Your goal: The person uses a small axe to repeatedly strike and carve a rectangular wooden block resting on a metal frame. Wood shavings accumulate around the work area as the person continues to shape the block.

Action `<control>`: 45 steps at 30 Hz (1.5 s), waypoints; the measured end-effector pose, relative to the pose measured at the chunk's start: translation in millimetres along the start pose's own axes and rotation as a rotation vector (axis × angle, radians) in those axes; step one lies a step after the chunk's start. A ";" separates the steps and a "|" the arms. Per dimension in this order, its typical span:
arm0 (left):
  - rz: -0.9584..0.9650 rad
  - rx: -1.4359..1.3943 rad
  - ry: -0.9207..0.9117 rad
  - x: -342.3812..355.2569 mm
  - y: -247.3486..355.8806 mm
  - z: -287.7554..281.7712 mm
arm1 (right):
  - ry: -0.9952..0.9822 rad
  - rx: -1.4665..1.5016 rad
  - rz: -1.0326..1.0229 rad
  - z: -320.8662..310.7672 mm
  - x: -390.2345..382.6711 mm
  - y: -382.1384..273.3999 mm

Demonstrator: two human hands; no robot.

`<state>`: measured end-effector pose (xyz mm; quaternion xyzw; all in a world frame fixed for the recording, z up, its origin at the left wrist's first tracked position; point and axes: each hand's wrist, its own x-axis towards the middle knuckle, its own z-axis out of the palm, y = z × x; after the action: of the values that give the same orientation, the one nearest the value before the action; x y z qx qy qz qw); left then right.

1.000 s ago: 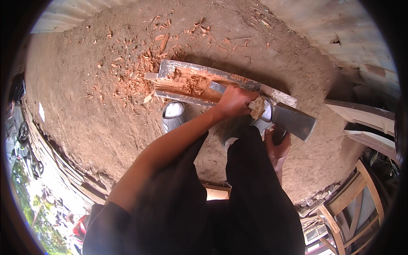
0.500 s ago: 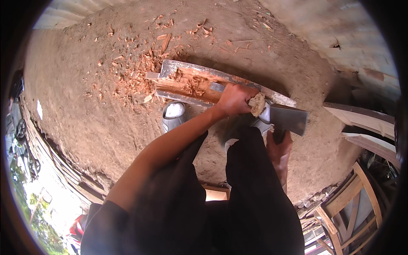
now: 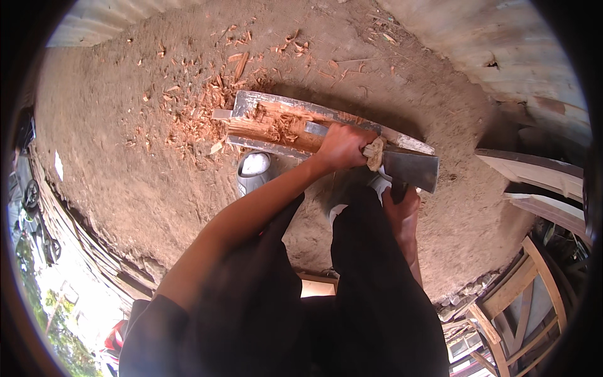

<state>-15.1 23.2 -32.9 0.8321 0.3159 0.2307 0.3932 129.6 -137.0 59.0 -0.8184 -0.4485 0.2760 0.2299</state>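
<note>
A long, weathered piece of wood (image 3: 286, 103) lies on the ground across my feet, its upper face cut into a rough reddish hollow holding loose shavings. My left hand (image 3: 341, 146) is wrapped round a chisel (image 3: 316, 129); its flat metal blade points left into the hollow. The frayed, pale butt of the chisel's handle sticks out right of my fist. Gripped by its dark handle in my right hand (image 3: 402, 206) is a cleaver (image 3: 414, 171), whose broad grey rectangular blade is at the chisel's butt. Whether the two touch I cannot tell.
Wood chips (image 3: 213, 97) litter the dirt floor left of and beyond the wood. My shoes (image 3: 254, 166) stand at its near side. Wooden boards (image 3: 534, 163) lie at the right, a wooden frame (image 3: 521, 289) at lower right. Corrugated metal sheeting (image 3: 502, 56) edges the far right.
The cleaver has swung left, from beyond the chisel's butt to right up at it, my right hand moving with it. My left hand and the chisel stay nearly in place.
</note>
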 end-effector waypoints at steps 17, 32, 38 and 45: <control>-0.029 -0.042 0.095 -4.1 0.0 -10.2 | 0.053 0.174 0.166 2.8 1.7 -16.3; -0.093 0.053 -0.063 0.2 -2.9 -6.6 | 0.155 0.478 0.355 -39.0 11.2 -37.5; -0.058 0.056 -0.031 0.6 -1.4 -2.9 | -0.063 0.109 0.189 -9.4 9.9 -21.8; -0.098 0.072 -0.113 -1.5 -4.8 -4.0 | 0.201 0.489 0.348 -38.3 12.2 -30.8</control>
<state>-20.4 26.5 -34.7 0.8408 0.3417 0.1525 0.3911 141.6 -116.3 103.6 -0.8266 -0.1971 0.3285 0.4123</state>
